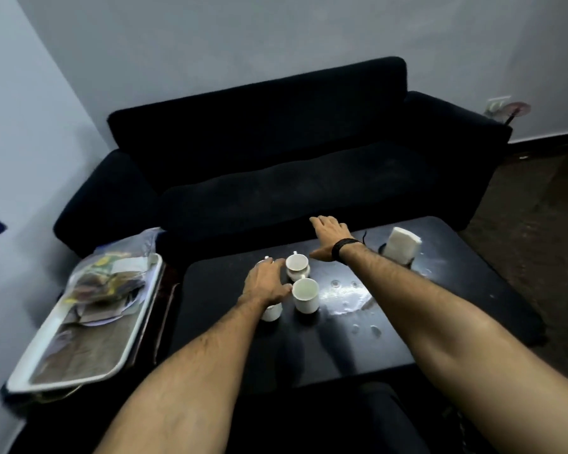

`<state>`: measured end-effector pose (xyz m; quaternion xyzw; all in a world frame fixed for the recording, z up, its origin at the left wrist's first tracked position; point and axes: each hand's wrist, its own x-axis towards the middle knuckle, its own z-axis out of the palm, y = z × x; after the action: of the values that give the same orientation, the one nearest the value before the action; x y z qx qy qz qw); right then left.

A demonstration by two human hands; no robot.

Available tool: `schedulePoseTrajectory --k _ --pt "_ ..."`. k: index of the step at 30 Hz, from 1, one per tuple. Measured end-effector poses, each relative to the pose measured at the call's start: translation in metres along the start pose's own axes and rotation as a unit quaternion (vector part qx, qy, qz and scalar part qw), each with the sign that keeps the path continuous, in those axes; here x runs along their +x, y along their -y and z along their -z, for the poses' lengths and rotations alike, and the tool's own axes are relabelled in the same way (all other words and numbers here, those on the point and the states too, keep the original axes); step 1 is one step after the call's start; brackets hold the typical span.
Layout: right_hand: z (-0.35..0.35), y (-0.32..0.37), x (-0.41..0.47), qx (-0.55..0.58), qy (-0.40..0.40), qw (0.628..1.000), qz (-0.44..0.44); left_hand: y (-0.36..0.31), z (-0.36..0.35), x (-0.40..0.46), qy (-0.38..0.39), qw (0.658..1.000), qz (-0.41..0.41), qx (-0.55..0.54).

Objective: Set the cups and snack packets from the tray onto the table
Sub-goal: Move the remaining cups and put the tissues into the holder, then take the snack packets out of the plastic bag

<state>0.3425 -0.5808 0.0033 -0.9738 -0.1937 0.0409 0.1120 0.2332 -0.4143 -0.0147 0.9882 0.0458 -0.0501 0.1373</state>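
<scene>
Cups stood clustered on the table [391, 339]: the near cup [305, 299] upright, a small one [272, 312] half hidden under the left hand [266, 283], which lay over the group, fingers loosely spread; whether it gripped anything could not be told. Farther off, the right hand [330, 235] reached flat and held nothing. Packets [109, 283] remained on the tray [33, 371], left. Best spread the cups without knocking them, then fetch the packets.
</scene>
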Motion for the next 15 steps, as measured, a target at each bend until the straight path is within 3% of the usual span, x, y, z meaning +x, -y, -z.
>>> schedulePoseTrajectory --k 15 --pt "-0.036 0.267 0.014 -0.047 0.068 0.980 0.179 0.213 0.065 -0.107 -0.062 0.983 0.174 -0.007"
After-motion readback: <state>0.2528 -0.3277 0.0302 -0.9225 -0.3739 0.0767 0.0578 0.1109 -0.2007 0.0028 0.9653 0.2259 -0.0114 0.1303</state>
